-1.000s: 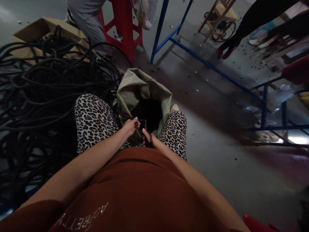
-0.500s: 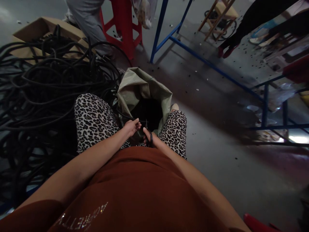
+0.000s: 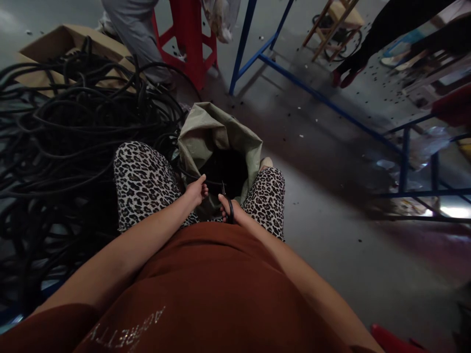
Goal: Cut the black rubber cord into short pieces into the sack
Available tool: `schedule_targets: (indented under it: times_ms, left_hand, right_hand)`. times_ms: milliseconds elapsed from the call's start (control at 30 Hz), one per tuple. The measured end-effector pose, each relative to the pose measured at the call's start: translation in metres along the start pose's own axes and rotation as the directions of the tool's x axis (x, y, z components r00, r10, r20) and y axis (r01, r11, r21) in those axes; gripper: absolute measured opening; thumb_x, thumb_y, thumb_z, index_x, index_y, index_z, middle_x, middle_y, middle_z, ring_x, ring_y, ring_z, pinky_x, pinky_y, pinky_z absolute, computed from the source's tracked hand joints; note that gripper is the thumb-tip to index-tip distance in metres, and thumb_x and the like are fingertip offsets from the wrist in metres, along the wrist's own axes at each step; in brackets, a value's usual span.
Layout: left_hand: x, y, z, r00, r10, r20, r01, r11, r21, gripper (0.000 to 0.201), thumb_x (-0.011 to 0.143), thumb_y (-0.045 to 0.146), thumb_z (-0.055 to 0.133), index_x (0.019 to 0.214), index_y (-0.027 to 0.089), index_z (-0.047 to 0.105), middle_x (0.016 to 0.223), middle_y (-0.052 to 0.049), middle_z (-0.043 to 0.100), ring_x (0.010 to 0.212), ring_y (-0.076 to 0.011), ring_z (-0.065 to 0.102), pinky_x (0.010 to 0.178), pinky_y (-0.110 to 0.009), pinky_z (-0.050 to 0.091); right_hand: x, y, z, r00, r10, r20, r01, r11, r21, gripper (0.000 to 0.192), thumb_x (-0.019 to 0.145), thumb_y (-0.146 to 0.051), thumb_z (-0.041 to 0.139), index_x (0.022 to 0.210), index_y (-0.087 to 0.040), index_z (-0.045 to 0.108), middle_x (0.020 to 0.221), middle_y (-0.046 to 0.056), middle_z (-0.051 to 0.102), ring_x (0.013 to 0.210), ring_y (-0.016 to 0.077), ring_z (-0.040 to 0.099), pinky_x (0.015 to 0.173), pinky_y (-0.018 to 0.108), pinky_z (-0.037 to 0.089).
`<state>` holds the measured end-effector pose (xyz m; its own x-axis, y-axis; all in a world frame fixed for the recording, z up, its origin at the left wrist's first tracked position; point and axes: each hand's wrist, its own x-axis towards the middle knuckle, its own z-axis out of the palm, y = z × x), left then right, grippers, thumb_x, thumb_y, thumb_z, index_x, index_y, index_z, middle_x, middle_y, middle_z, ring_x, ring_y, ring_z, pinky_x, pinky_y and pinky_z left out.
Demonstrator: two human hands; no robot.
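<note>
My left hand [image 3: 197, 190] is closed on a thin black rubber cord [image 3: 190, 175], which runs in from the left across the mouth of a sack. In my right hand [image 3: 230, 208] is a pair of dark-handled scissors [image 3: 230, 210], with the blades pointing away from me near the cord's end. Between my knees the greenish sack [image 3: 195, 128] stands with its mouth wide. Its inside is dark, and I cannot make out what lies in it. Both hands are over the sack's near rim, a little apart.
A large tangle of black cord [image 3: 81, 132] covers the floor at left, partly over a cardboard box [image 3: 47, 46]. A red stool [image 3: 187, 44] and a person's grey trouser leg [image 3: 142, 34] are ahead. Blue metal frames [image 3: 301, 88] stand ahead and right.
My left hand has moved slightly left and its fingers have closed around the cord. The right hand with the scissors has stayed almost in place.
</note>
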<state>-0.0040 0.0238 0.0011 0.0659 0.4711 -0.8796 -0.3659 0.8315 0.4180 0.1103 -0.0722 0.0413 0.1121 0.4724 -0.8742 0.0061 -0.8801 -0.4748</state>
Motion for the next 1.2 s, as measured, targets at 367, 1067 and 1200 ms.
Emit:
schedule_targets:
  times_ms: [367,1067,1200]
  left_hand:
    - [0.007,-0.001,0.002,1.000,0.005,-0.016,-0.003,0.996,0.094,0.020,0.085,0.020,0.057,0.066,0.015,0.051,0.050,-0.002,0.054,0.039,-0.0086,0.049,0.037,-0.018,0.038]
    - [0.009,0.001,0.001,0.998,0.068,-0.007,-0.068,0.994,0.081,0.019,0.087,0.018,0.054,0.069,0.015,0.049,0.053,0.000,0.055,0.042,-0.0089,0.053,0.041,-0.019,0.040]
    - [0.009,0.001,0.001,0.997,0.077,-0.008,-0.076,0.995,0.066,0.018,0.087,0.018,0.055,0.070,0.015,0.049,0.054,0.000,0.055,0.042,-0.0089,0.053,0.042,-0.019,0.041]
  right_hand:
    - [0.010,0.006,0.002,0.997,0.006,-0.073,-0.008,0.999,-0.037,0.045,0.091,-0.050,0.046,0.065,-0.013,0.054,0.039,-0.002,0.045,0.027,0.0117,0.045,0.028,0.021,0.035]
    - [-0.005,0.002,-0.001,0.999,0.044,0.017,-0.045,0.999,0.012,0.049,0.092,-0.057,0.040,0.073,-0.013,0.053,0.045,0.000,0.050,0.033,0.0104,0.048,0.034,0.020,0.038]
    - [-0.004,0.003,-0.002,0.998,0.024,0.052,-0.023,0.999,-0.022,0.052,0.092,-0.058,0.037,0.071,-0.014,0.053,0.047,0.002,0.051,0.037,0.0112,0.049,0.037,0.020,0.039]
